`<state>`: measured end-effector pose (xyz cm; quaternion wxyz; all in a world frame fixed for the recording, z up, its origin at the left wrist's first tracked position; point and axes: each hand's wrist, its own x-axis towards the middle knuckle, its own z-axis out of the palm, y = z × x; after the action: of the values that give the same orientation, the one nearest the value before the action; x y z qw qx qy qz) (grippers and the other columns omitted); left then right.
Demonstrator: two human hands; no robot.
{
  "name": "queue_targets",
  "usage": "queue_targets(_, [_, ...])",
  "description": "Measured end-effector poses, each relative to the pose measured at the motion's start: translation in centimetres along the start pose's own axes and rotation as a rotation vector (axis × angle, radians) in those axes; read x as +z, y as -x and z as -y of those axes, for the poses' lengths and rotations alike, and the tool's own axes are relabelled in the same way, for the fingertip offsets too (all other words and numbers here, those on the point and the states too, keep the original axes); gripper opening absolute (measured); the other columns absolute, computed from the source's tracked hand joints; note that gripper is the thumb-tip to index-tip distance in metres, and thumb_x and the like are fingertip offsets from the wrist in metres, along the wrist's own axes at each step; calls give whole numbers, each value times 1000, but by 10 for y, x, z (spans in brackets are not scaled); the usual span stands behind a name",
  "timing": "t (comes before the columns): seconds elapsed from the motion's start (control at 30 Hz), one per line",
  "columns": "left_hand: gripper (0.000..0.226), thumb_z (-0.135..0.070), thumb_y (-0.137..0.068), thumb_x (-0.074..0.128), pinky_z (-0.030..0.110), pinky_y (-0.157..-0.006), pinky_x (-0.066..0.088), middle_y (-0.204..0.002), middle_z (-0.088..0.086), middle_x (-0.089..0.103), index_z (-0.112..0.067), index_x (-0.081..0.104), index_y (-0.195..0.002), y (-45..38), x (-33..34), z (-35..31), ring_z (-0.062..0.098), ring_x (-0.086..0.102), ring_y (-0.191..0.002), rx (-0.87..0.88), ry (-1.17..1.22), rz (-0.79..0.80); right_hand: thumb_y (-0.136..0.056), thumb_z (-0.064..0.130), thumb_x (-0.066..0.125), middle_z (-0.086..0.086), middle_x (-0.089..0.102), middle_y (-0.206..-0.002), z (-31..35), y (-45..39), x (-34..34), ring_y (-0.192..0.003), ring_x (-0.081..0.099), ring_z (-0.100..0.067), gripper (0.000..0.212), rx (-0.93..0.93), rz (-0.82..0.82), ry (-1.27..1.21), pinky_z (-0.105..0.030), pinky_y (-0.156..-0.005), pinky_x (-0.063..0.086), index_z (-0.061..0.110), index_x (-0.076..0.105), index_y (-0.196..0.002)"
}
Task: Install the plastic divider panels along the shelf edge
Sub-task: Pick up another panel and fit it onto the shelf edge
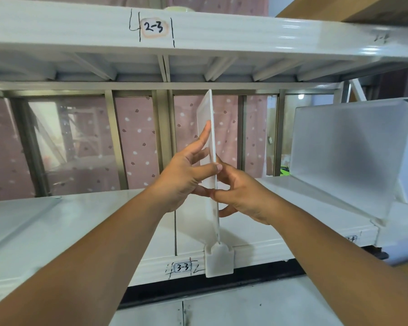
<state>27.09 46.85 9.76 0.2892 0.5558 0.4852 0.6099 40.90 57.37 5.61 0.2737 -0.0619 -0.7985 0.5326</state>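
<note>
A translucent plastic divider panel [209, 118] stands upright, edge-on to me, on the white shelf [80, 222]. Its front clip [219, 261] hangs over the shelf's front lip, just right of the "3-3" label [182, 267]. My left hand [186, 175] presses the panel's left face, fingers spread, thumb on its near edge. On the panel's right side my right hand [240, 194] pinches it low down. A second divider panel [349, 154] stands on the shelf at the right.
The shelf above [222, 31] carries a "2-3" label and hangs low over the panel's top. Behind the shelf are metal uprights [161, 132] and a pink dotted curtain. A lower shelf [245, 307] lies beneath the front lip.
</note>
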Motion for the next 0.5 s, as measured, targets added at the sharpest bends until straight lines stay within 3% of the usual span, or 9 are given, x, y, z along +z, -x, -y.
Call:
queue_targets(0.17, [84, -10, -94, 76, 67, -82, 62, -158, 7, 53, -68, 43, -144, 0, 4, 5, 40, 50, -143, 10, -41, -17, -83, 16, 64, 22, 55, -144, -6, 4, 5, -118, 68, -14, 72, -29, -49, 45, -50, -75, 65, 62, 48, -136])
queue_targets(0.33, [87, -9, -93, 77, 65, -79, 64, -157, 7, 53, -70, 42, -145, 2, 8, 13, 35, 51, -144, 46, -91, -7, -81, 15, 62, 23, 55, -143, -18, 8, 11, -116, 70, -14, 66, -28, -84, 8, -50, -74, 64, 51, 51, -136])
queue_targets(0.5, [88, -5, -94, 76, 61, -77, 66, -153, 0, 58, -70, 44, -144, 5, 7, 21, 31, 54, -142, 68, -62, -11, -81, 15, 60, 28, 55, -141, -22, 10, 16, -111, 72, -22, 66, -56, -96, 52, -48, -71, 63, 59, 54, -128])
